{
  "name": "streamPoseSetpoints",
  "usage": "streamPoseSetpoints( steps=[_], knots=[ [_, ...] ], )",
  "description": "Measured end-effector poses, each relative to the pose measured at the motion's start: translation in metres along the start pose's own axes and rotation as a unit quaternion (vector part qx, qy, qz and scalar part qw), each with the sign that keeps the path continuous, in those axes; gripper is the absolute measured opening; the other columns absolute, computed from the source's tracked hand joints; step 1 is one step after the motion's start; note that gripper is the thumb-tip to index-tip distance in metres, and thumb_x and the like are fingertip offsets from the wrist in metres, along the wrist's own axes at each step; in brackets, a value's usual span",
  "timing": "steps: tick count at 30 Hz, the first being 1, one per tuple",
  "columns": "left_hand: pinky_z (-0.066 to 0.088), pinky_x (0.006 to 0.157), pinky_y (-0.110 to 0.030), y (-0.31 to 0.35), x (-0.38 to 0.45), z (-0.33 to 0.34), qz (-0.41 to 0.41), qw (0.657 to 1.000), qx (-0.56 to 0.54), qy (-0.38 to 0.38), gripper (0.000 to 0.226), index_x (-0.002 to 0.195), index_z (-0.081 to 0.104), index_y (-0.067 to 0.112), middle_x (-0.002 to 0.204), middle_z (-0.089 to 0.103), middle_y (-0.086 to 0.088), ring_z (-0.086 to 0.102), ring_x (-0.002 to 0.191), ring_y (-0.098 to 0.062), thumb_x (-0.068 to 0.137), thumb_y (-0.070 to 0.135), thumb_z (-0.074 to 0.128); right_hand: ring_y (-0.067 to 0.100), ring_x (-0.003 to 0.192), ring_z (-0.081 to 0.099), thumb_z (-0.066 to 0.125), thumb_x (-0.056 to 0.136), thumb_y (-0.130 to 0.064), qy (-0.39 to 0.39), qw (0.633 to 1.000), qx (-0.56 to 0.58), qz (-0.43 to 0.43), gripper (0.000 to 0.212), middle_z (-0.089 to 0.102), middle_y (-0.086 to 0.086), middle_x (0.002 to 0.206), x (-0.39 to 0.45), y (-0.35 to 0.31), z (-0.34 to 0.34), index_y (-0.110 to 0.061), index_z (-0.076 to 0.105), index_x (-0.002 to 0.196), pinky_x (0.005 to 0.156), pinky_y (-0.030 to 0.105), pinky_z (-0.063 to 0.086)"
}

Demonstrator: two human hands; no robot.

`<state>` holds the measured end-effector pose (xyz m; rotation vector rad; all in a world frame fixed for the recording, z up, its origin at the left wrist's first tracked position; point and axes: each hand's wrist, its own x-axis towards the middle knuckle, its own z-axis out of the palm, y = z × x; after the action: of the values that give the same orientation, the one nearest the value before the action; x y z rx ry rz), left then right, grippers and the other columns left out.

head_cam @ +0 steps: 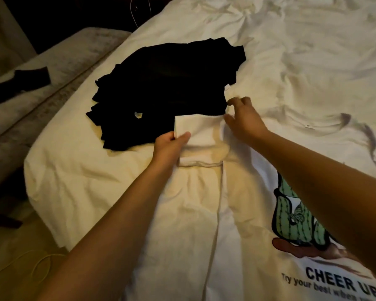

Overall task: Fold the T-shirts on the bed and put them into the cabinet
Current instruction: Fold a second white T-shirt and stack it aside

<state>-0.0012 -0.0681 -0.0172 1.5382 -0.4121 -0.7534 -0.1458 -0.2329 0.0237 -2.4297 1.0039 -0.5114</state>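
A white T-shirt [237,213] with a green cactus print and the words "CHEER UP" lies spread on the bed [313,61] in front of me. One sleeve [198,129] is folded over at the shirt's far end. My left hand [169,146] grips the left edge of that sleeve, thumb on top. My right hand [243,118] reaches to the sleeve's right corner, its fingers blurred at the cloth. A pile of black T-shirts [167,90] lies just beyond the sleeve.
The bed's white sheet is crumpled to the right and far side. A second bed or bench [59,61] stands on the left with a dark flat item [20,85] on it. A thin cord [39,263] lies on the floor at lower left.
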Motion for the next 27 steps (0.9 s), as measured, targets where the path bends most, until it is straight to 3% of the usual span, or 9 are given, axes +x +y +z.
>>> streamPoseSetpoints(
  steps=[2, 6, 8, 10, 14, 16, 19, 23, 27],
  knots=[
    [0.057, 0.076, -0.044, -0.006, 0.005, -0.002, 0.012, 0.997, 0.049, 0.063, 0.021, 0.084, 0.07, 0.011, 0.089, 0.073, -0.01, 0.071, 0.085, -0.029, 0.092, 0.031, 0.07, 0.043, 0.116, 0.054, 0.052, 0.1, -0.023, -0.02, 1.0, -0.004, -0.008, 0.048, 0.033, 0.017, 0.149, -0.009, 0.003, 0.007, -0.012, 0.04, 0.146, 0.095, 0.039, 0.044],
    [0.045, 0.066, -0.034, -0.004, 0.01, -0.002, 0.043, 0.981, 0.153, 0.107, 0.041, 0.094, 0.06, -0.008, 0.087, 0.065, -0.024, 0.062, 0.077, -0.029, 0.1, 0.032, 0.059, 0.038, 0.126, 0.046, 0.052, 0.098, -0.028, -0.03, 0.998, -0.05, -0.023, 0.05, 0.04, 0.015, 0.146, -0.02, 0.01, 0.02, -0.01, 0.042, 0.144, 0.101, 0.043, 0.042],
    [0.05, 0.072, -0.038, -0.006, 0.009, -0.002, 0.05, 0.976, 0.19, 0.098, 0.037, 0.096, 0.064, -0.004, 0.092, 0.068, -0.02, 0.065, 0.085, -0.031, 0.099, 0.033, 0.06, 0.036, 0.125, 0.046, 0.055, 0.095, -0.031, -0.054, 0.997, -0.052, -0.004, 0.05, 0.046, 0.014, 0.139, -0.023, 0.012, 0.022, -0.009, 0.046, 0.14, 0.103, 0.042, 0.04],
    [0.05, 0.07, -0.038, -0.01, 0.007, -0.004, 0.045, 0.973, 0.209, 0.084, 0.033, 0.085, 0.065, 0.006, 0.083, 0.068, -0.009, 0.064, 0.081, -0.027, 0.095, 0.038, 0.064, 0.037, 0.125, 0.046, 0.054, 0.095, -0.033, -0.026, 0.997, -0.074, -0.028, 0.048, 0.051, 0.016, 0.136, -0.03, 0.011, 0.022, -0.007, 0.051, 0.136, 0.105, 0.044, 0.04],
    [0.049, 0.057, -0.038, -0.004, 0.005, -0.004, 0.102, 0.964, 0.227, 0.096, 0.047, 0.071, 0.06, 0.011, 0.065, 0.063, -0.003, 0.062, 0.063, -0.019, 0.079, 0.057, 0.069, 0.035, 0.093, 0.057, 0.054, 0.092, -0.038, 0.084, 0.98, -0.072, -0.164, 0.034, 0.063, 0.014, 0.097, -0.059, -0.015, 0.032, -0.007, 0.066, 0.099, 0.076, 0.042, 0.048],
    [0.036, 0.051, -0.033, 0.005, 0.009, -0.003, 0.146, 0.95, 0.253, 0.114, 0.055, 0.063, 0.043, 0.01, 0.056, 0.045, -0.007, 0.047, 0.052, -0.017, 0.084, 0.053, 0.069, 0.032, 0.079, 0.055, 0.055, 0.089, -0.05, 0.051, 0.969, -0.075, -0.23, 0.041, 0.059, 0.009, 0.081, -0.079, -0.03, 0.044, -0.01, 0.064, 0.083, 0.066, 0.038, 0.042],
    [0.033, 0.054, -0.035, 0.018, 0.015, -0.001, 0.151, 0.953, 0.235, 0.114, 0.049, 0.064, 0.041, 0.009, 0.059, 0.041, -0.014, 0.041, 0.054, -0.021, 0.095, 0.039, 0.064, 0.025, 0.083, 0.052, 0.058, 0.083, -0.064, -0.044, 0.946, -0.174, -0.27, 0.051, 0.058, 0.005, 0.088, -0.099, -0.044, 0.061, -0.014, 0.063, 0.095, 0.07, 0.037, 0.041],
    [0.035, 0.061, -0.035, 0.025, 0.017, -0.001, 0.144, 0.952, 0.238, 0.126, 0.041, 0.074, 0.05, 0.003, 0.071, 0.055, -0.022, 0.048, 0.063, -0.021, 0.1, 0.034, 0.058, 0.03, 0.072, 0.055, 0.076, 0.073, -0.019, -0.013, 0.953, -0.184, -0.241, 0.021, 0.058, 0.008, 0.078, -0.099, -0.059, 0.068, -0.011, 0.06, 0.083, 0.061, 0.035, 0.04],
    [0.025, 0.053, -0.032, 0.041, 0.008, 0.003, 0.157, 0.946, 0.252, 0.133, 0.048, 0.061, 0.034, 0.015, 0.055, 0.037, -0.003, 0.033, 0.051, -0.012, 0.103, 0.03, 0.054, 0.029, 0.067, 0.054, 0.067, 0.082, -0.021, 0.024, 0.977, -0.098, -0.187, 0.017, 0.058, 0.008, 0.076, -0.103, -0.068, 0.055, -0.009, 0.056, 0.086, 0.055, 0.031, 0.03]
  ],
)
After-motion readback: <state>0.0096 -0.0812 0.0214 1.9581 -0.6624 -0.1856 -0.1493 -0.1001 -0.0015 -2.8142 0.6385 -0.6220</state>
